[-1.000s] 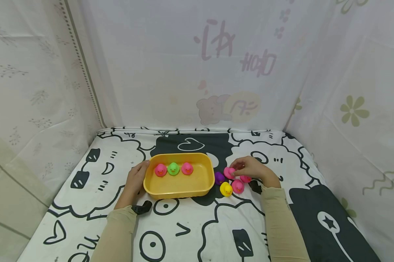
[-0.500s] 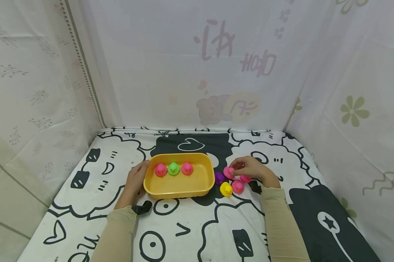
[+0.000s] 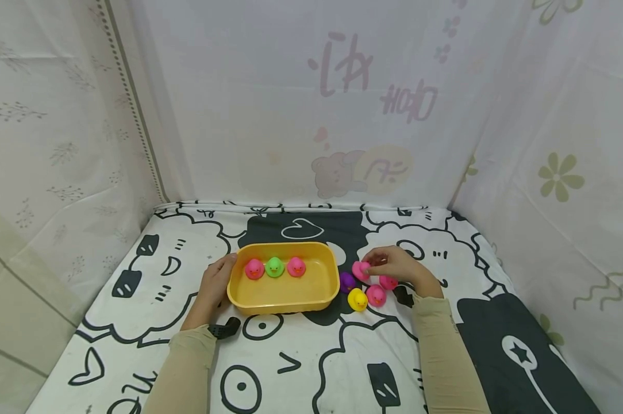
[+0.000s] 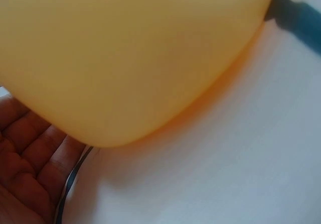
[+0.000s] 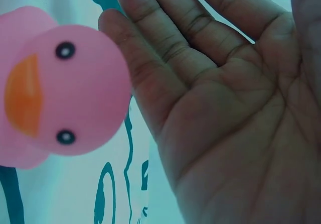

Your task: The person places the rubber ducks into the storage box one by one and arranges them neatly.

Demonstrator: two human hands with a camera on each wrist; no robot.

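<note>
In the head view my left hand point(image 3: 217, 283) rests against the left end of a yellow plastic tray point(image 3: 285, 306), its fingers along the outer wall. The left wrist view shows those fingers point(image 4: 37, 151) beside the tray's rounded corner. Two pink rubber ducks and a green rubber duck point(image 3: 275, 267) sit in a row in the tray. To the right of the tray, my right hand point(image 3: 398, 267) pinches a pink rubber duck point(image 3: 360, 271) between thumb and fingers. In the right wrist view a pink rubber duck point(image 5: 85, 91) appears beside the palm; the fingertips are partly out of frame.
Close to my right hand lie a purple duck point(image 3: 347, 282), a yellow duck point(image 3: 357, 299) and two more pink ducks, one at the front point(image 3: 376, 295). A black-and-white patterned cloth point(image 3: 285, 368) covers the surface. Pale printed curtains point(image 3: 249, 115) hang around it.
The pink duck at my right fingertips has shifted slightly left and away from me. My left hand, the tray and the ducks inside have stayed put.
</note>
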